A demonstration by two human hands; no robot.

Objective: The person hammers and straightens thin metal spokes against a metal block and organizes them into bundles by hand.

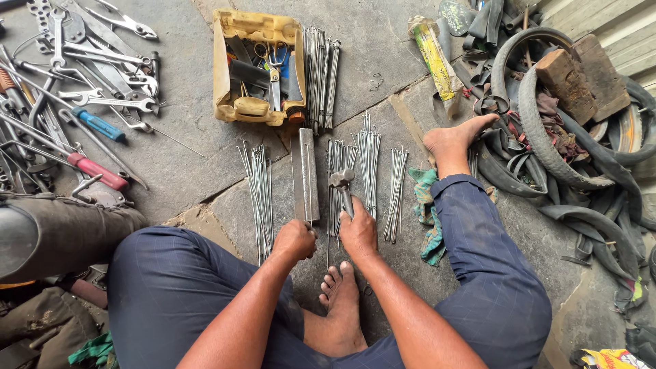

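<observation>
Steel hammer (342, 183) at 12 o'clock of right hand (358, 232), fingers clamped low on handle | head-heavy, rigid | left hand (295, 239) fisted on thin springy spoke (311, 220) by flat metal bar (305, 174)

A single head-worn camera looks steeply down from above the seated person's lap, close to both hands, facing forward across the grey stone floor (184, 171); the yellow plastic tool tray (260, 65) lies at the frame's top edge
</observation>
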